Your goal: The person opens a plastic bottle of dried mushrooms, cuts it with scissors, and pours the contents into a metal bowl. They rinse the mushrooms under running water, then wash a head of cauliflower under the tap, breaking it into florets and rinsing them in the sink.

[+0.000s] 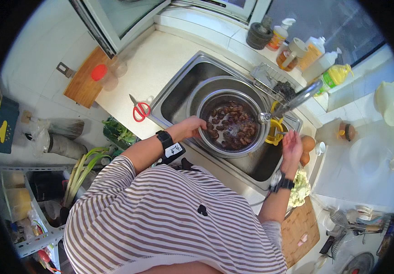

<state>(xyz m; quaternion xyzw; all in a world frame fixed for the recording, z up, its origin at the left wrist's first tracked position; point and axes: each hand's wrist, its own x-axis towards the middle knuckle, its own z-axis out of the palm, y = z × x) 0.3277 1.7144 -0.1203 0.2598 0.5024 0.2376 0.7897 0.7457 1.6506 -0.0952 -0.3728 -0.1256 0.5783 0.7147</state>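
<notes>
A steel bowl (262,140) holds water and many dark reddish-brown food pieces (233,118). It sits inside a larger metal basin (194,94) in the double sink (200,56). My left hand (194,127) grips the near-left rim of the inner bowl. The faucet (264,118) reaches over the bowl's right side, and the water below looks stirred and bubbly. My right hand (291,145) is at the sink's right edge, fingertips close to a small grey lever-like part (280,133) beside a yellow plastic strainer (274,137). Whether it touches that part is unclear.
Red-handled scissors (141,111) lie on the counter at left, near a red-lidded jar (104,77). Bottles (315,51) line the windowsill. Eggs (307,144), cauliflower (299,190) and a wooden cutting board (301,227) are at right. A wire rack (269,77) stands behind the sink.
</notes>
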